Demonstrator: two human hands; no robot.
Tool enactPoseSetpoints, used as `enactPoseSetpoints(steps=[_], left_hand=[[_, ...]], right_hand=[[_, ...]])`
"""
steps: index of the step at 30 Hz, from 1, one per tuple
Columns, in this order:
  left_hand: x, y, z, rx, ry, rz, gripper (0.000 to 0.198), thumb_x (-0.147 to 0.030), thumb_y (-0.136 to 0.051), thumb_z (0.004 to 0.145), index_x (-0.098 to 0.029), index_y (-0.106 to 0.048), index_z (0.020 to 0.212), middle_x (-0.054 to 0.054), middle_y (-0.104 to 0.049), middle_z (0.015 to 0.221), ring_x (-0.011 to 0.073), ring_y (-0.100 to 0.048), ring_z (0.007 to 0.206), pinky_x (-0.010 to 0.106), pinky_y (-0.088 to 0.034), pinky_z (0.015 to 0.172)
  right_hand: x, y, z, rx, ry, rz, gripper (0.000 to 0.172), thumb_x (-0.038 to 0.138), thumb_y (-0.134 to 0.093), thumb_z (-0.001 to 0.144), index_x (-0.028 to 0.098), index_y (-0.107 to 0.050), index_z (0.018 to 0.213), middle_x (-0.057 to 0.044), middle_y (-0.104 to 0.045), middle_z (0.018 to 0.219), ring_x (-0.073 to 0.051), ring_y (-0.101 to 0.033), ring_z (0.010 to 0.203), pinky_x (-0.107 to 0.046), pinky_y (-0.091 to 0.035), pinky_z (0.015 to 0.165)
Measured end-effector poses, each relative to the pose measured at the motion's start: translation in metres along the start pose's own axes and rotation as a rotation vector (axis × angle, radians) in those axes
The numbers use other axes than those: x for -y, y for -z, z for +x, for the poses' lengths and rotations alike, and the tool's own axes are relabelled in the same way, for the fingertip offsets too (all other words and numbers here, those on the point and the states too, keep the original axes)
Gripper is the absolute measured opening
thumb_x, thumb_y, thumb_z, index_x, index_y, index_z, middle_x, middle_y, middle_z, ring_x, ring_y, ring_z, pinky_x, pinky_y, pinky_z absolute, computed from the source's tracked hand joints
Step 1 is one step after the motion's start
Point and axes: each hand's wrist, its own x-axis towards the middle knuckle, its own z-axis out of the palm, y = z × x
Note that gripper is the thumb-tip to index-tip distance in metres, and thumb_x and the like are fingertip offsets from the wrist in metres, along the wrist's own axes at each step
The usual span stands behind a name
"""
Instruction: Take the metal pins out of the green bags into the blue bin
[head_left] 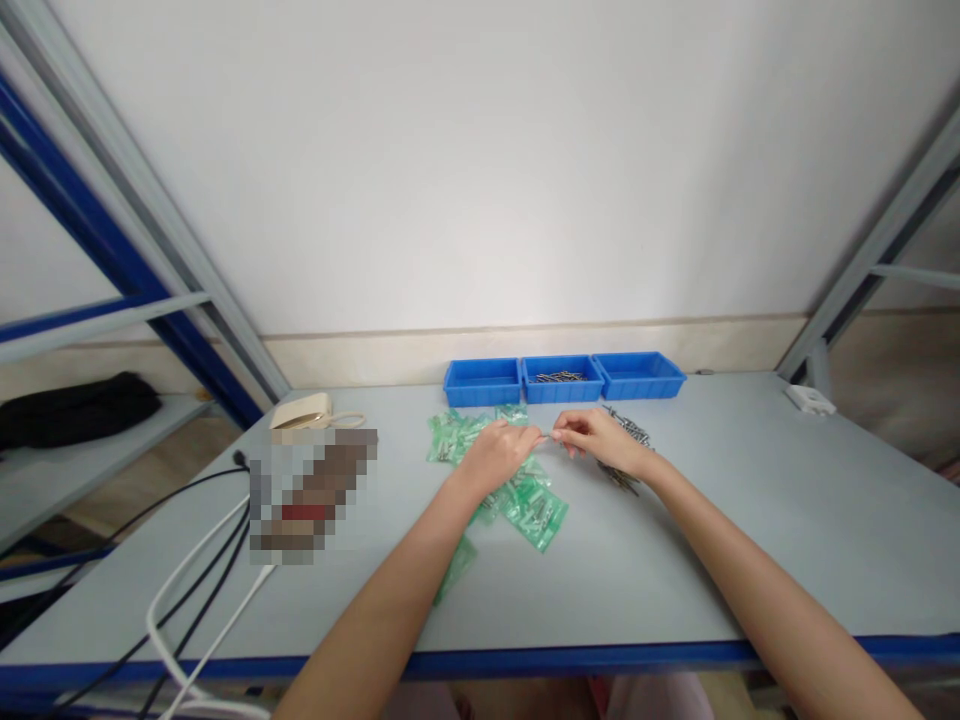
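Observation:
My left hand (501,452) is closed above a spread of green plastic bags (538,512) that hold small metal pieces. Its fingertips meet one end of a thin silvery piece (547,436), too small to name. At the other end, my right hand (596,438) pinches with thumb and fingers. Just beyond the right hand lies a pile of thin silvery metal pieces (631,427). Darker, brass-toned thin rods (621,481) lie under and beside the right wrist, partly hidden by it.
Three blue bins stand along the wall: a left bin (482,383), a middle bin (562,392) containing thin brownish rods, and a right bin (641,376). At left are a cream case (301,412), a blurred-out item (315,497) and cables (193,580). A white object (810,400) sits far right.

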Motion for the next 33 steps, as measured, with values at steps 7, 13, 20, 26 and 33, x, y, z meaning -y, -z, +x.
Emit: enactPoseSetpoints(steps=[7, 13, 20, 26, 33], left_hand=[[-0.0004, -0.0014, 0.0001, -0.043, -0.002, 0.042, 0.025, -0.028, -0.033, 0.094, -0.017, -0.049, 0.079, -0.001, -0.058, 0.061, 0.0139, -0.058, 0.058, 0.027, -0.037, 0.059], [-0.0007, 0.0007, 0.0002, -0.024, 0.004, 0.002, 0.024, -0.024, -0.032, 0.094, -0.017, -0.048, 0.078, -0.001, -0.056, 0.058, 0.0141, -0.058, 0.057, 0.027, -0.037, 0.059], [-0.0003, -0.0022, -0.0002, -0.047, 0.0, 0.007, 0.026, -0.03, -0.031, 0.095, -0.017, -0.049, 0.082, -0.001, -0.058, 0.06, 0.0137, -0.059, 0.058, 0.026, -0.037, 0.058], [-0.0006, 0.0014, 0.0003, -0.042, 0.0, 0.014, 0.025, -0.026, -0.032, 0.095, -0.017, -0.05, 0.08, -0.002, -0.058, 0.059, 0.0133, -0.059, 0.058, 0.026, -0.037, 0.059], [-0.0005, -0.0008, 0.0004, 0.007, 0.016, 0.041, 0.027, -0.03, -0.031, 0.095, -0.017, -0.048, 0.079, -0.002, -0.057, 0.058, 0.0135, -0.058, 0.056, 0.027, -0.038, 0.059]], right_hand=[[0.0024, -0.0018, -0.0001, -0.029, -0.01, -0.06, 0.042, 0.042, -0.038, 0.09, 0.017, -0.054, 0.06, 0.001, -0.056, 0.053, -0.012, -0.051, 0.053, -0.022, -0.036, 0.059], [0.0, 0.0, -0.0008, 0.037, 0.009, 0.019, 0.036, 0.046, -0.043, 0.087, 0.017, -0.056, 0.068, 0.001, -0.057, 0.058, -0.012, -0.052, 0.055, -0.022, -0.037, 0.057], [0.0014, -0.001, -0.0004, 0.031, -0.021, -0.015, 0.049, 0.047, -0.033, 0.09, 0.017, -0.054, 0.059, 0.0, -0.056, 0.053, -0.013, -0.052, 0.053, -0.023, -0.037, 0.058], [-0.0007, -0.0013, -0.0008, 0.049, -0.015, 0.015, 0.041, 0.047, -0.039, 0.088, 0.016, -0.058, 0.068, 0.0, -0.058, 0.057, -0.013, -0.053, 0.056, -0.023, -0.037, 0.058], [0.0, -0.0004, 0.0, 0.031, 0.011, 0.012, 0.037, 0.041, -0.041, 0.088, 0.017, -0.055, 0.065, 0.001, -0.055, 0.054, -0.012, -0.051, 0.054, -0.022, -0.037, 0.058]])
